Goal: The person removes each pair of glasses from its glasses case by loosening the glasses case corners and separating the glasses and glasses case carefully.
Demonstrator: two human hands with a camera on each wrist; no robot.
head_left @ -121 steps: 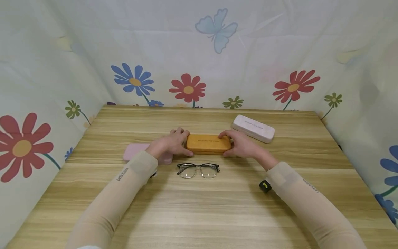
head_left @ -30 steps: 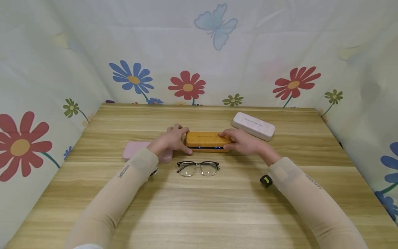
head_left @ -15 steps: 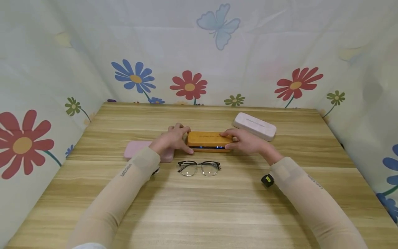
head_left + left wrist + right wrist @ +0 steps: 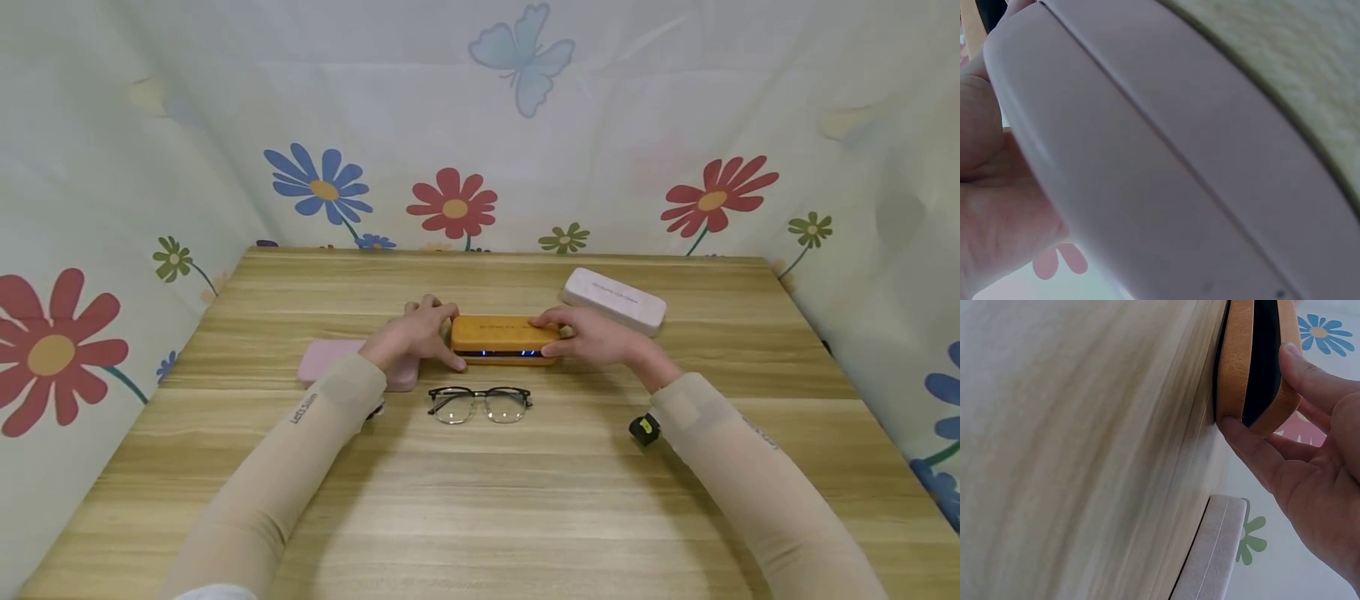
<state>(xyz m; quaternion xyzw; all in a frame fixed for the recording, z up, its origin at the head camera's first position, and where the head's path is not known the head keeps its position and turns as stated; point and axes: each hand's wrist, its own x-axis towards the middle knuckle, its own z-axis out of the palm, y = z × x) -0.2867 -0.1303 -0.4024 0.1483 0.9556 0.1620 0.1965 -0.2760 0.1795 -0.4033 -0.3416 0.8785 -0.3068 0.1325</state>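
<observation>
An orange glasses case point(image 4: 495, 333) lies on the wooden table, its lid raised a little so that a dark gap shows along the front. My left hand point(image 4: 417, 335) holds its left end, thumb at the near corner and fingers behind. At the right end, my right hand point(image 4: 596, 340) grips the case. In the right wrist view the thumb presses the lid edge beside the dark lining point(image 4: 1263, 362), with a finger on the lower shell. Black-rimmed eyeglasses point(image 4: 504, 390) lie in front of the case. A pink case point(image 4: 1116, 156) fills the left wrist view, hiding much of the left hand.
That pink case point(image 4: 322, 360) sits partly under my left wrist. A pale pinkish-white case point(image 4: 615, 300) lies slantwise behind my right hand. The wooden table point(image 4: 480, 508) ends at a flowered curtain point(image 4: 615, 125) at the back and sides.
Four seconds ago the orange case was closed; a second ago its lid was slightly up, and the gap looks about the same now. Both hands have stayed at its ends.
</observation>
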